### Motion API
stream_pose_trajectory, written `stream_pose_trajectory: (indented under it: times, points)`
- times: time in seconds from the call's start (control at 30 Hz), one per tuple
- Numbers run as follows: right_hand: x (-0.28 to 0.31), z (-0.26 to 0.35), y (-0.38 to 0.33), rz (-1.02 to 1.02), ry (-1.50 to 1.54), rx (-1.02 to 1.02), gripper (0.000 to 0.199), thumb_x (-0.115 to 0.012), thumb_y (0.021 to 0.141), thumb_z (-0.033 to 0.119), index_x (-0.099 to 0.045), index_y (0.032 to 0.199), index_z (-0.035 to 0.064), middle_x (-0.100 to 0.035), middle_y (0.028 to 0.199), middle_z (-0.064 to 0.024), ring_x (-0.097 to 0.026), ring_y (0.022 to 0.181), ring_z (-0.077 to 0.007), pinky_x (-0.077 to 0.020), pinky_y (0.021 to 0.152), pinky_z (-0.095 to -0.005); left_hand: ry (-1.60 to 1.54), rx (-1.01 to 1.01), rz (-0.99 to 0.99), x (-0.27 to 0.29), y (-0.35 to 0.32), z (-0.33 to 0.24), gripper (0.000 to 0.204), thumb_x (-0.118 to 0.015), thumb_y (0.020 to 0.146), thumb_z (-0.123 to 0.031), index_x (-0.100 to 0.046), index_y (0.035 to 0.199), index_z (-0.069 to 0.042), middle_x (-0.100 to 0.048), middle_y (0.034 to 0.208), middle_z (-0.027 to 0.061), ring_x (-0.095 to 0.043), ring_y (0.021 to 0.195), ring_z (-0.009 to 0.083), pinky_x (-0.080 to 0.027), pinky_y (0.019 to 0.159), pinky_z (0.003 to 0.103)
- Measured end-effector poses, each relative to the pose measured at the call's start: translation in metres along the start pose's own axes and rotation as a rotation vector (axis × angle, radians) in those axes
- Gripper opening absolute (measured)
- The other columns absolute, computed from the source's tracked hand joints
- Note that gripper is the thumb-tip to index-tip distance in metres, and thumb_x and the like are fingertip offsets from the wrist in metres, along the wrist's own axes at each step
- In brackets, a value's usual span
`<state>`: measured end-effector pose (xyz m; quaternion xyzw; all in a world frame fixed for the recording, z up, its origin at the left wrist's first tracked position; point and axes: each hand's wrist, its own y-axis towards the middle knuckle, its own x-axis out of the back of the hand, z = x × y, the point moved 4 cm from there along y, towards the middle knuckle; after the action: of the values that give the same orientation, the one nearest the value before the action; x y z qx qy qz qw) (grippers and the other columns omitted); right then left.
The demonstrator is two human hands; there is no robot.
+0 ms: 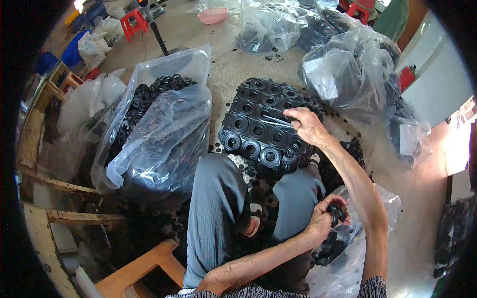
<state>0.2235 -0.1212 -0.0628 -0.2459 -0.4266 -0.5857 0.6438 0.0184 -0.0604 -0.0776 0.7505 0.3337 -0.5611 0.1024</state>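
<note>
My right hand (309, 128) is closed round a thin silver metal tool (276, 121), whose exact kind I cannot make out. Its tip lies over a stack of black rubber sheets (258, 115) moulded with rows of rings, in front of my knees. Lower right, my left hand (329, 214) reaches across my right thigh, its fingers wrapped round several black rubber rings (338, 213). Below that hand, more loose black rings (329, 250) lie in an opened clear plastic bag (357, 248).
To the left stands a large clear bag (164, 134) of black rings. More filled bags (343, 69) crowd the back right. An orange stool (136, 270) is at lower left, a red stool (134, 24) and pink basin (212, 16) at the back. Black scraps (354, 149) litter the floor.
</note>
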Motion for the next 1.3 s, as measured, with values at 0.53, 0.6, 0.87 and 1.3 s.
stream_pose_trajectory:
  times: [0.53, 0.6, 0.87, 1.3]
  points:
    - [-0.11, -0.039, -0.514, -0.569, -0.246, -1.158, 0.019, -0.052, 0.074, 0.008, -0.055, 0.092, 0.0026, -0.055, 0.093, -0.0153, -0.054, 0.08, -0.0337, -0.0442, 0.07, -0.0378, 0.403, 0.064, 0.107, -0.01, -0.002, 0.004, 0.018, -0.056, 0.077, -0.013, -0.052, 0.088, 0.001, -0.053, 0.084, 0.0057, -0.049, 0.051, 0.015, -0.039, 0.044, 0.029]
    - [-0.14, -0.001, -0.541, -0.662, -0.434, -0.945, 0.02, -0.051, 0.074, 0.008, -0.05, 0.093, 0.0014, -0.05, 0.1, -0.0165, -0.051, 0.089, -0.0344, -0.043, 0.072, -0.0397, 0.496, 0.087, 0.05, -0.01, -0.001, 0.008, 0.018, -0.057, 0.076, -0.011, -0.052, 0.089, 0.001, -0.052, 0.087, 0.0061, -0.049, 0.052, 0.0152, -0.04, 0.045, 0.03]
    - [-0.255, 0.056, -0.661, 0.122, -0.159, -1.31, 0.018, -0.056, 0.07, 0.017, -0.053, 0.084, 0.0055, -0.056, 0.082, -0.012, -0.054, 0.07, -0.0287, -0.0414, 0.061, -0.0372, 0.556, 0.185, 0.037, -0.01, 0.002, 0.014, 0.017, -0.058, 0.077, -0.011, -0.054, 0.09, -0.001, -0.049, 0.073, 0.0036, -0.047, 0.055, 0.0151, -0.038, 0.048, 0.029]
    - [-0.229, -0.031, -0.589, -0.219, -0.226, -1.305, 0.029, -0.058, 0.07, 0.007, -0.054, 0.099, 0.0051, -0.054, 0.087, -0.0178, -0.055, 0.071, -0.03, -0.0432, 0.059, -0.0381, 0.824, 0.194, 0.076, -0.017, -0.004, 0.025, 0.025, -0.058, 0.08, -0.019, -0.05, 0.095, -0.001, -0.044, 0.069, -0.0005, -0.04, 0.052, 0.0091, -0.033, 0.048, 0.025]
